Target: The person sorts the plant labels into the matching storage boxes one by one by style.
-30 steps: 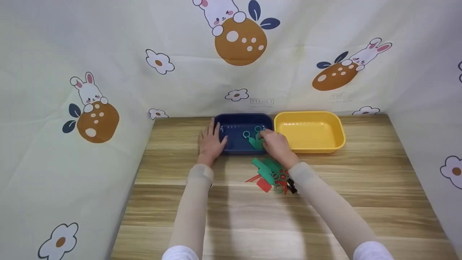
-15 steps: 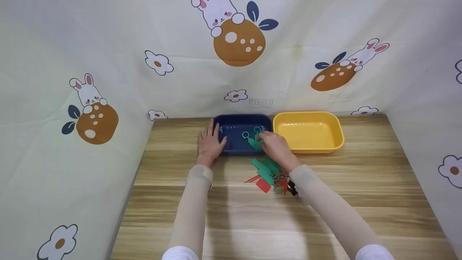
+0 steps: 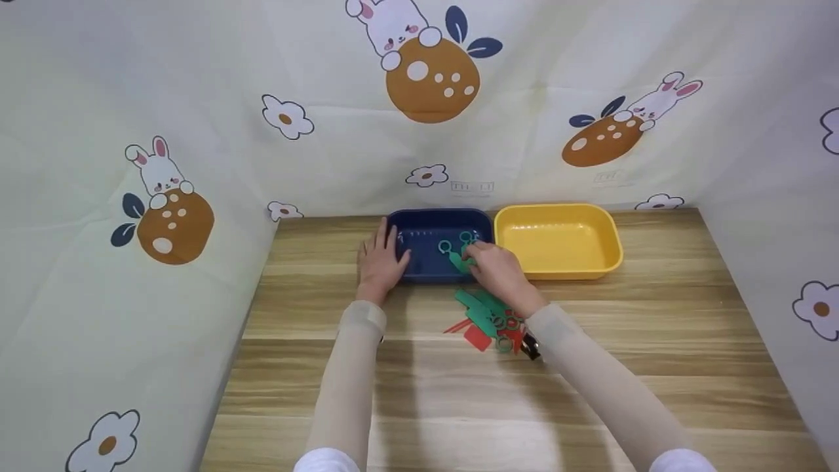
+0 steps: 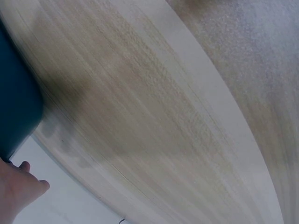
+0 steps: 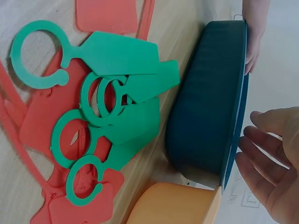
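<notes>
My left hand (image 3: 381, 262) rests on the left rim of the dark blue tray (image 3: 419, 246), its fingers extended. Over that tray's right side is my right hand (image 3: 501, 272), fingertips close to green plastic tags with ring ends (image 3: 455, 260) lying inside. In the right wrist view, the thumb and loosely bent fingers (image 5: 264, 163) stand apart near the tray's rim, with nothing visible between them. The left wrist view catches only part of the left hand (image 4: 21, 191) beside the tray. Part of the tags is hidden under the right hand.
A yellow tray (image 3: 557, 246) stands right of the blue one. In front lies a pile of green ring-ended tags (image 5: 119, 53) and red flat pieces (image 3: 477, 338), with a black item (image 3: 531, 347) by the right sleeve. Patterned cloth (image 3: 354, 151) walls the wooden table.
My right hand has shifted slightly left and nearer, covering more of the green tags in the blue tray. The left hand stays on the rim.
</notes>
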A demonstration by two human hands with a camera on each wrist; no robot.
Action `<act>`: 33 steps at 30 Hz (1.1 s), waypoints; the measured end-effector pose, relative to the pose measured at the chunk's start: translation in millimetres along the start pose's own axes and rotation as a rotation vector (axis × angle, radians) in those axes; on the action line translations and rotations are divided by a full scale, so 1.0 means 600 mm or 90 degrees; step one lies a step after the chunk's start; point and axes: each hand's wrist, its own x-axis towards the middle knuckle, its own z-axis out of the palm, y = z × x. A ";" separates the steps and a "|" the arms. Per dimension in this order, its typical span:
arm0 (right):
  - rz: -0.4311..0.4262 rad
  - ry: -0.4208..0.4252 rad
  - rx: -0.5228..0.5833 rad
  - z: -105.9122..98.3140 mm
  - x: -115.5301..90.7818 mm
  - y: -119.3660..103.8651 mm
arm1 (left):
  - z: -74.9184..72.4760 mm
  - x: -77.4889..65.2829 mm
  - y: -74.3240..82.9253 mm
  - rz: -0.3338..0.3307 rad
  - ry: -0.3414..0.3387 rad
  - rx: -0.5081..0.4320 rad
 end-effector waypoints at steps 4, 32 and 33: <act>-0.004 -0.004 0.011 -0.004 -0.002 -0.006 | 0.000 -0.001 0.000 -0.001 -0.004 0.001; -0.043 -0.019 0.025 -0.003 -0.054 -0.025 | 0.003 0.003 -0.002 0.008 -0.003 -0.033; -0.043 -0.022 0.026 -0.002 -0.056 -0.025 | 0.003 0.003 -0.002 0.007 -0.004 -0.032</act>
